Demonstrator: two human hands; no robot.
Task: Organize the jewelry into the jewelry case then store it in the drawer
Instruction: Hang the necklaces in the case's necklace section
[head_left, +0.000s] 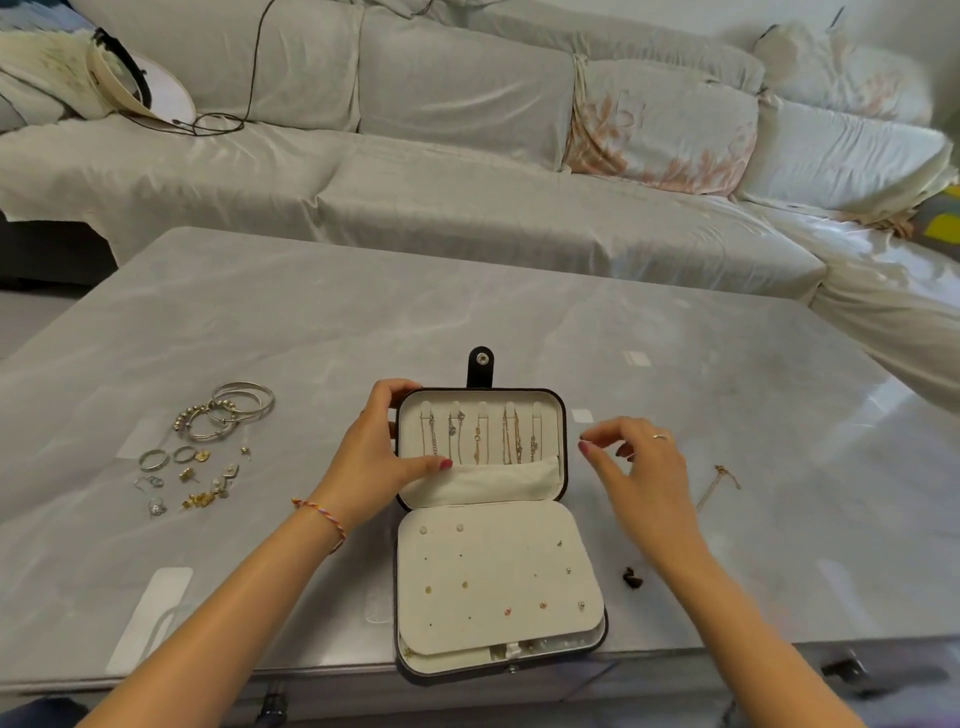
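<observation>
The black cream-lined jewelry case (488, 519) lies open at the near edge of the glossy grey marble worktop (675, 338). Thin gold and silver chains (478, 434) already hang in its lid, and small studs (543, 604) dot its earring panel. The left hand (371, 449) holds the lid's left rim, thumb pressed on the pouch; the right hand (636, 457) hovers just right of the case, fingers loosely curled, empty. Left of the case wait silver bangles (236, 410), rings and earrings (192, 478); right of it a gold chain (719, 486). Roughly halfway, I'd judge; the drawer step remains.

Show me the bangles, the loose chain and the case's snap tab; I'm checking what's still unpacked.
bangles (248, 399): head view, on the top ring's rim.
loose chain (719, 482): head view, mid-chain, right of the case.
snap tab (481, 366): head view, on the tab's black strap.
</observation>
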